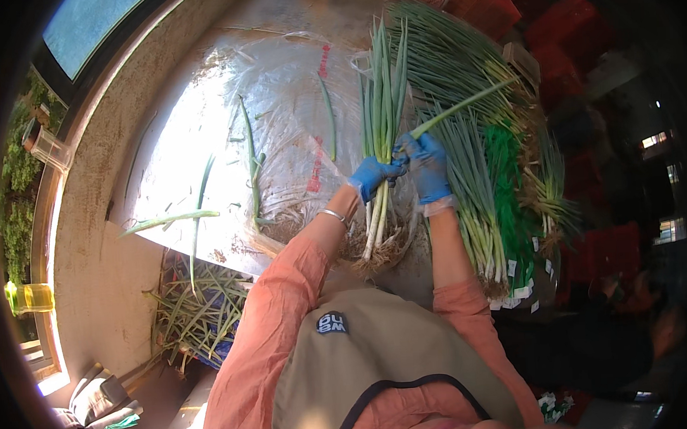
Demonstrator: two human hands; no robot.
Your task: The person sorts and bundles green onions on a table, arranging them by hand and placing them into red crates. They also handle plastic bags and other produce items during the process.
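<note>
My left hand [372, 177], in a blue glove, is closed around a small bunch of green onions [382, 113]. Their leaves point away from me, and the white stems and rooty ends lie towards my body. Close beside it, my right hand [428, 162], also gloved in blue, grips a single green onion leaf [466, 104] that sticks out to the upper right. The fingers of both hands meet near the stems, so whether that leaf is still joined to the bunch is hidden. Under the bunch lies a clear plastic sheet [280, 72] with red print.
A large pile of green onions [451, 51] lies at the upper right, with another row [471, 208] beside my right forearm. Green ties [504, 183] with white tags lie next to it. Loose leaves [253, 161] are scattered left. Trimmed leaves [203, 309] are heaped below the table edge. Red crates [478, 6] stand behind.
</note>
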